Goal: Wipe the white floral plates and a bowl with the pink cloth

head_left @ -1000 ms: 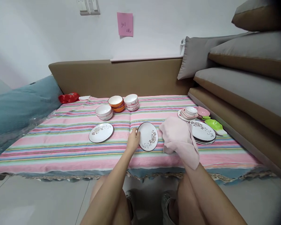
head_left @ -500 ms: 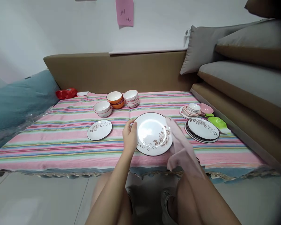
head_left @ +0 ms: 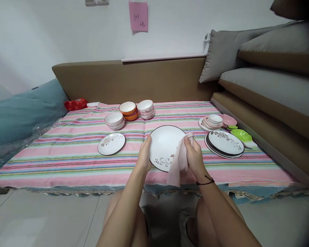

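Observation:
A white plate [head_left: 161,145] with a dark rim and brown flower pattern is held up over the front of the striped cloth. My left hand [head_left: 144,154] grips its left edge. At the right edge, my right hand [head_left: 194,155] is closed on a pale pink cloth [head_left: 179,161], pressing it against the plate with the thumb on top. The cloth hangs down over the plate's lower right and hides part of the flowers. Another patterned plate [head_left: 111,143] lies to the left, and a stack of similar plates [head_left: 225,142] stands to the right.
White bowls [head_left: 114,120], orange bowls [head_left: 128,110] and more white bowls [head_left: 145,109] stand stacked at the back. Small dishes [head_left: 213,120], a pink bowl [head_left: 229,120] and a green leaf-shaped dish [head_left: 242,135] sit at right. Piled cushions [head_left: 270,89] border the right side.
My right hand has swung the pink cloth onto the plate's right side and now grips there. The cloth, loose and blurred before, lies folded over the rim. My left hand keeps its hold.

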The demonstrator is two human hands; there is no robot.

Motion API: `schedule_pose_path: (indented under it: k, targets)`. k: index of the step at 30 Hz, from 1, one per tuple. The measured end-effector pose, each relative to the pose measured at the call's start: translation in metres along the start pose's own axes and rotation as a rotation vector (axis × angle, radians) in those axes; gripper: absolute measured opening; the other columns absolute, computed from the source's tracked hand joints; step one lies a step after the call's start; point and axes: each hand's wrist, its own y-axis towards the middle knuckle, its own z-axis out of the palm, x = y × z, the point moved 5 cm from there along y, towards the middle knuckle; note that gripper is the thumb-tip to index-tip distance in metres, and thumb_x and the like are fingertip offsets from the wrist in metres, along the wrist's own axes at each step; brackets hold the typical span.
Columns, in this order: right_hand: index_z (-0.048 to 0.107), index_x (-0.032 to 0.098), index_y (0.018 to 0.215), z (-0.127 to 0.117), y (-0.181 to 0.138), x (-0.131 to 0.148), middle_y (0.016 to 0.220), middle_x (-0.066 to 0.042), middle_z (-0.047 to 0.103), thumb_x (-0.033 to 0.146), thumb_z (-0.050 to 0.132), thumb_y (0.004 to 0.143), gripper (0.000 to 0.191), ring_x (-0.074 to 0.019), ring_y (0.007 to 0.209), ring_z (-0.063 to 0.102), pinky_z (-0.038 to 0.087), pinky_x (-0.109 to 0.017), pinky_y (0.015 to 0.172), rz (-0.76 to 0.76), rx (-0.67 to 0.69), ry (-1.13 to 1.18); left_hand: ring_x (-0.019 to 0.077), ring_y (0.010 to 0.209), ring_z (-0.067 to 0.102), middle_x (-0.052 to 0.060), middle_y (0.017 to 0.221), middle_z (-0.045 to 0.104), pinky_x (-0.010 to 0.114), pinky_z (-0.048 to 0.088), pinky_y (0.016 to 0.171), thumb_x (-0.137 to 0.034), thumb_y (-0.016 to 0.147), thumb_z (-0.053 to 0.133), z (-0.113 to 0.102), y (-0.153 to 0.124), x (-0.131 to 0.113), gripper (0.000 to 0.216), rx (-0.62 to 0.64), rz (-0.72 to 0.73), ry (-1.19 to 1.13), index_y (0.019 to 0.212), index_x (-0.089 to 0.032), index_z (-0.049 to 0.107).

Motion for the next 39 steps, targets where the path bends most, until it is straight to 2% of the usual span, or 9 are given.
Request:
schedule_pose_path:
  k: [4,9,14,19,22,25,28,32,39]
  targets:
    - [0.06,0.018,0.097,0.01,-0.001,0.004,0.091,-0.005,0.066,0.046,0.069,0.07,0.039,-0.0205,0.084,0.059,0.045,-0.03,0.074,-0.064,0.113,-0.043,0.0276,0.091,0.067,0.013,0.101,0.07,0.039,0.055,0.079,-0.055,0.082,0.056,-0.005,-0.001,-0.003,0.052,0.006,0.008,0.031,0.113,-0.014,0.061]
    - [0.064,0.015,0.087,0.01,-0.001,-0.002,0.082,-0.005,0.067,0.056,0.062,0.074,0.043,-0.0209,0.079,0.06,0.046,-0.03,0.069,0.071,0.019,0.005,0.0279,0.095,0.066,0.014,0.106,0.069,0.038,0.054,0.082,-0.05,0.083,0.057,-0.006,-0.004,0.0,0.048,-0.002,-0.014,0.016,0.113,-0.013,0.062]
    - [0.063,0.016,0.101,0.013,-0.008,-0.004,0.096,-0.008,0.069,0.054,0.054,0.079,0.046,-0.024,0.085,0.064,0.05,-0.031,0.067,0.279,0.033,0.183,0.027,0.1,0.065,0.013,0.118,0.065,0.038,0.054,0.084,-0.051,0.09,0.042,-0.007,-0.002,0.005,0.049,-0.121,-0.085,-0.105,0.118,-0.014,0.058]
    - [0.06,0.019,0.112,0.024,-0.009,-0.004,0.107,-0.007,0.068,0.04,0.064,0.074,0.044,-0.0241,0.096,0.062,0.05,-0.032,0.077,0.112,0.202,0.173,0.0253,0.104,0.062,0.012,0.121,0.062,0.035,0.053,0.085,-0.047,0.092,0.037,-0.009,0.004,0.003,0.045,-0.157,-0.023,-0.098,0.115,-0.015,0.057]
    - [0.062,0.016,0.106,0.02,-0.003,-0.016,0.101,-0.009,0.068,0.045,0.066,0.073,0.045,-0.0237,0.091,0.062,0.049,-0.034,0.076,0.064,0.076,0.116,0.0258,0.109,0.059,0.011,0.124,0.059,0.036,0.05,0.088,-0.047,0.088,0.046,-0.012,0.004,-0.007,0.041,-0.19,0.161,0.157,0.115,-0.018,0.055]
    - [0.062,0.014,0.102,0.013,0.001,-0.021,0.096,-0.009,0.069,0.047,0.066,0.072,0.044,-0.0227,0.086,0.062,0.048,-0.034,0.074,0.053,-0.041,0.12,0.0257,0.127,0.043,0.01,0.139,0.046,0.037,0.037,0.103,-0.039,0.083,0.057,-0.004,-0.01,-0.03,0.045,-0.228,0.586,0.539,0.124,-0.021,0.05]
    - [0.064,0.015,0.099,0.008,0.001,-0.014,0.091,-0.007,0.069,0.046,0.063,0.075,0.039,-0.0224,0.083,0.061,0.046,-0.033,0.074,-0.023,-0.074,-0.013,0.0257,0.131,0.037,0.01,0.138,0.047,0.039,0.028,0.108,-0.033,0.083,0.058,0.02,-0.027,-0.037,0.04,-0.047,0.893,0.798,0.121,-0.022,0.054]
    - [0.064,0.017,0.098,0.013,-0.006,0.001,0.084,-0.006,0.068,0.042,0.055,0.081,0.032,-0.0209,0.075,0.06,0.044,-0.031,0.069,-0.189,0.033,-0.266,0.0213,0.1,0.058,0.01,0.111,0.062,0.032,0.044,0.084,-0.033,0.087,0.054,0.037,-0.026,-0.014,0.033,0.166,0.72,0.801,0.118,-0.022,0.053]
    - [0.063,0.02,0.09,0.034,-0.019,0.004,0.071,-0.005,0.065,0.032,0.047,0.086,0.021,-0.02,0.059,0.055,0.036,-0.029,0.056,-0.336,0.285,-0.598,0.0164,0.071,0.055,0.004,0.077,0.061,0.027,0.041,0.067,-0.031,0.078,0.061,0.022,-0.006,0.002,0.014,0.167,0.47,0.695,0.077,-0.017,0.062]
